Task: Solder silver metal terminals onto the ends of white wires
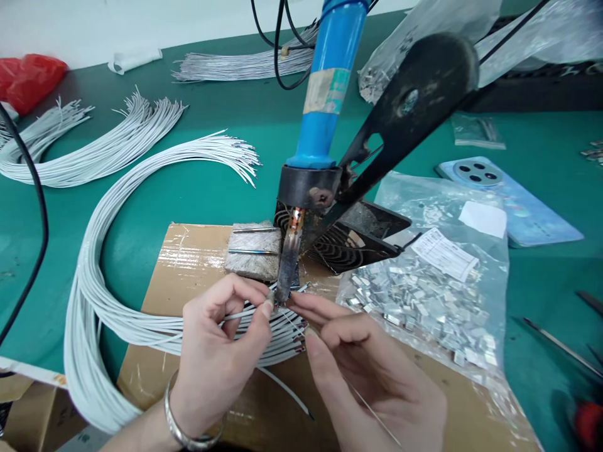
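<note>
A blue-handled soldering iron points downward in a black stand arm, its tip between my hands. My left hand is closed in a pinch on a white wire just left of the tip; a tiny part at its fingertips is too small to make out. From the right, my right hand pinches a thin strand of solder wire that reaches toward the tip. Beneath both hands spreads the end of a curved bundle of white wires, lying on cardboard.
A grey tip-cleaning block and a black fan stand behind the hands. To the right lie a bag of small metal pieces, a phone and tweezers. More wire bundles lie at the back left.
</note>
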